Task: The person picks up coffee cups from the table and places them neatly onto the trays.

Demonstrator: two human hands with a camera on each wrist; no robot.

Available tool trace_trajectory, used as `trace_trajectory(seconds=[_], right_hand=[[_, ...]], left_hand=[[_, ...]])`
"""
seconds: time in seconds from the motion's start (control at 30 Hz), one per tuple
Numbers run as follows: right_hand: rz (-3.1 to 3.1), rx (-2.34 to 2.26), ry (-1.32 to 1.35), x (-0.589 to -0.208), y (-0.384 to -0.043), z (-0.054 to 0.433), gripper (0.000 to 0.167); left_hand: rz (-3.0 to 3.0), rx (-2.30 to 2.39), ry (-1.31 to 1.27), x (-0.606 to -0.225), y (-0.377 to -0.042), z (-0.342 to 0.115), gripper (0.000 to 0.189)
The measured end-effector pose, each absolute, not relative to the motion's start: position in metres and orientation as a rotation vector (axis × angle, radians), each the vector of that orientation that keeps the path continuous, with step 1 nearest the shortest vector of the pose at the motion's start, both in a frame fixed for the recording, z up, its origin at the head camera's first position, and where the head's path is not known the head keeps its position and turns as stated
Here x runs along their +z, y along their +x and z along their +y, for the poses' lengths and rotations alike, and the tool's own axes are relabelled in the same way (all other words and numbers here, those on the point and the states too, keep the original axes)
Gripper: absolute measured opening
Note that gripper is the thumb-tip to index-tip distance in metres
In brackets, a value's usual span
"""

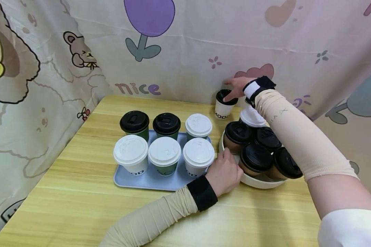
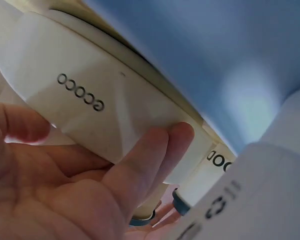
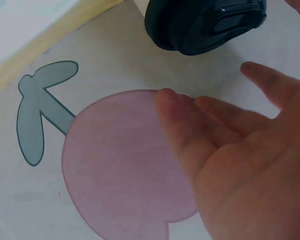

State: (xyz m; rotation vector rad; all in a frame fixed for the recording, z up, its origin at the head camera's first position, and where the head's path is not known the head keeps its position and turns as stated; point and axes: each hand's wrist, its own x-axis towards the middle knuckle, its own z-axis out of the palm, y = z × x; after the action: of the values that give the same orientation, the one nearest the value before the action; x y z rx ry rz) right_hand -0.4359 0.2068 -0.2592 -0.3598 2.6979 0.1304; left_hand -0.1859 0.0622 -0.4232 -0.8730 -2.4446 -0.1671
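My left hand grips the left side of a round white tray. In the left wrist view, fingertips lie against the tray's outer wall, beside its "ecoco" lettering. Several brown cups with black lids crowd this tray, with a white-lidded cup at its back. My right hand reaches over a white paper cup with a black lid behind the tray. Its fingers are spread, the thumb overlapping the lid in the head view. In the right wrist view, the fingers stand apart from the black lid.
On the left, a blue rectangular tray holds two rows of lidded cups: white lids in front, two black lids and a white one behind. A printed curtain hangs along the wooden table's back edge.
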Motion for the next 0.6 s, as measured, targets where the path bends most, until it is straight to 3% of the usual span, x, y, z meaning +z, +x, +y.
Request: trace_trajectory(seconds=[0.2,0.37,0.6], right_hand=[[2.651,0.122,-0.396,-0.271,-0.444,0.211,0.091],[2.7,0.088,-0.368,-0.28,-0.447,0.218,0.09],[2.743,0.084,-0.269,-0.288,-0.447,0.215,0.094]], left_hand=[[-2.406,-0.032,-0.759,-0.425,-0.191,0.064,0.039],[-2.387,-0.036,-0.642,-0.428,-0.193,0.069,0.026],[-2.471,-0.217,-0.78,-0.429,-0.196,0.064,0.042]])
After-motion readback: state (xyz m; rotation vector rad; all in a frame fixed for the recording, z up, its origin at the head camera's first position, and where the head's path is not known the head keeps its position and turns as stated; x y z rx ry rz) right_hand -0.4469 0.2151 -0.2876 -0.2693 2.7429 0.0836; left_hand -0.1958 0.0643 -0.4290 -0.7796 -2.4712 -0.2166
